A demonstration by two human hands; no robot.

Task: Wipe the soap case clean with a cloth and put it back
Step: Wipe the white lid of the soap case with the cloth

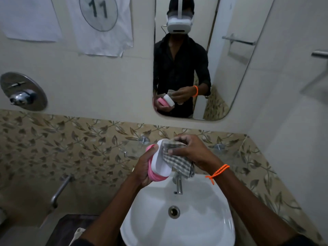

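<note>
Sink (204,228): white, at the lower centre of your frame.
Tap (178,183): chrome, on its back rim.
Drain (174,212): mid-basin, directly below the tap.

The soap case (160,163) sits at frame centre in the left hand (143,170), above the sink (204,219); the cloth (175,159) lies against its right side under the right hand (190,150); the tap (178,183) stands just below them; the mirror (230,68) hangs upper right; two paper sheets (101,25) hang upper left.
</note>
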